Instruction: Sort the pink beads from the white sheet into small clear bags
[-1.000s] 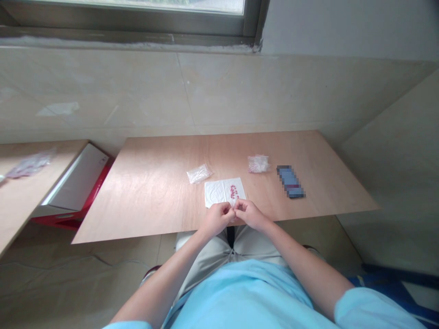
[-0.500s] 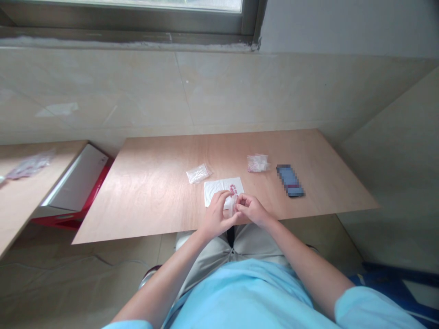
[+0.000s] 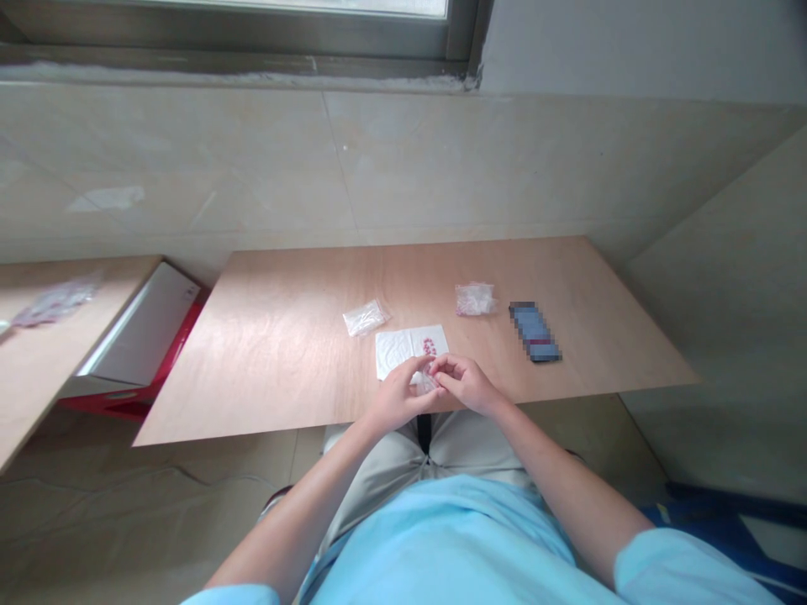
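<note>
My left hand (image 3: pixel 398 398) is curled around a small clear plastic bag (image 3: pixel 424 383), thumb and fingers closed on it. My right hand (image 3: pixel 465 382) meets it from the right, its fingertips pinched at the bag's edge. Whether a small red piece is also between those fingertips I cannot make out. Just beyond the hands lies a white sheet (image 3: pixel 397 351), its near edge hidden by my left fingers. Several small red pieces (image 3: pixel 429 346) are grouped on its right part.
A clear packet (image 3: pixel 366 318) lies left of the sheet. Behind and to the right is another clear bag (image 3: pixel 475 299) with reddish contents. A phone (image 3: pixel 535 332) with a blurred-out screen rests further right on the wooden table (image 3: pixel 283 336). A second table (image 3: pixel 38 370) stands at left.
The bag has tipped lower between my hands. My left fingers have come down and nearer to the right ones, whose fingers arch a little more. The packets and phone lie as before.
</note>
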{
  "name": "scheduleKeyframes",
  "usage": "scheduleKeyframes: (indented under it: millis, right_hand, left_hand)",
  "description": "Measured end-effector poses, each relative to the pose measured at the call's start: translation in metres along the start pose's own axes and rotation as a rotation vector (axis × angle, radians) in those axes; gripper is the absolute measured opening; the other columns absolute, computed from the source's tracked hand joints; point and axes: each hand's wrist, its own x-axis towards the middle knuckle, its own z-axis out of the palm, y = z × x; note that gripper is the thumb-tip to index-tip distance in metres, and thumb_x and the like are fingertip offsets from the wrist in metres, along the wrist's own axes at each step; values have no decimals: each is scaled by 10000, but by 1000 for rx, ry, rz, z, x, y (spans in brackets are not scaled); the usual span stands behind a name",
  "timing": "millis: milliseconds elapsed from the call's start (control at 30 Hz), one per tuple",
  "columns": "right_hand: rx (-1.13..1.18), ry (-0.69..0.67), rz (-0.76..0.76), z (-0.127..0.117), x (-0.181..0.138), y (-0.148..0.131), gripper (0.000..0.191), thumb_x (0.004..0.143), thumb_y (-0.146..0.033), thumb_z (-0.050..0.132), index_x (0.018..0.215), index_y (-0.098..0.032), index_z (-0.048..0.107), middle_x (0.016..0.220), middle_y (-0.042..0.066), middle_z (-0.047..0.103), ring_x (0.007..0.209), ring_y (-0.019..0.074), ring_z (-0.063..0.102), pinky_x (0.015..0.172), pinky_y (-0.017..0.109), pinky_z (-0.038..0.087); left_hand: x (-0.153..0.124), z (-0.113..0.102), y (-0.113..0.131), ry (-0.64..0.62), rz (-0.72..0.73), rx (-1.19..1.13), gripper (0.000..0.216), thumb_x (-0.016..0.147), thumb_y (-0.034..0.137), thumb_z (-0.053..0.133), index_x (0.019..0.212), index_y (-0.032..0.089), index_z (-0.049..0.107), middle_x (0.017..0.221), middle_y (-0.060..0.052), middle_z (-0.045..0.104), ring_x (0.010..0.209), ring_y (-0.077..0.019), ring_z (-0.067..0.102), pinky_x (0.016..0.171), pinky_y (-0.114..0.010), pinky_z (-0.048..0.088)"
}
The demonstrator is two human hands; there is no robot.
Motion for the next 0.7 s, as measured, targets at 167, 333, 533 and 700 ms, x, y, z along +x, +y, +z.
scheduleKeyframes:
  millis: [167, 333, 533, 700]
  right_hand:
    - [-190, -16, -96, -2, -3, -5, 147, 866, -209, 566, 877, -207, 713, 890, 47, 681, 824, 199, 624, 749, 313, 491]
    - [-288, -57, -199, 2, -5, -11, 184, 904, -256, 601, 1036, -222, 725, 981, 77, 678, 855, 210, 620, 749, 321, 499]
    - [-310, -40, -194, 4, -5, -12, 178, 949, -318, 579, 903, -220, 720, 904, 63, 663, 810, 203, 608, 736, 315, 486]
    - [-340, 25, -189, -2, -3, -16, 162, 949, -300, 570, 855, -215, 671, 821, 38, 626, 756, 190, 576, 686, 297, 448]
  left_hand:
    - [2, -2, 1, -24, -66, -103, 393, 909, 448, 644, 1223, 214, 665, 1200, -97, 708, 1085, -260, 653, 950, -362, 488]
    - [3, 1, -4, -10, -156, -252, 410, 930, 462, 611, 1238, 196, 663, 1222, -113, 704, 1098, -262, 654, 924, -361, 516]
    - [5, 3, -2, -58, -186, -293, 436, 926, 480, 600, 1244, 191, 674, 1155, -103, 723, 1043, -258, 656, 906, -353, 508]
    - [8, 0, 2, -73, -199, -226, 413, 927, 529, 583, 1075, 164, 710, 925, -50, 712, 818, -188, 607, 704, -263, 451]
